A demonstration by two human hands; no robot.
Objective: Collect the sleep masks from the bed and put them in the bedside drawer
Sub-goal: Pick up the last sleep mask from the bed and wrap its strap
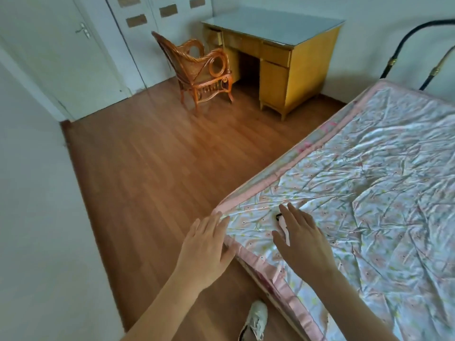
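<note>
Here only one sleep mask (283, 226) shows, pale pink with a black end, lying on the bed (384, 183) near its corner, long axis running away from the person, black end farthest. The right hand (304, 238) covers part of it, fingers spread flat, grip open. The left hand (205, 244) rests open at the bed's corner edge. One shoe (254, 321) stands on the floor.

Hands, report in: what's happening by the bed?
Left hand open at bed corner. Right hand open over sleep mask, not gripped. Nothing blocking.
</note>
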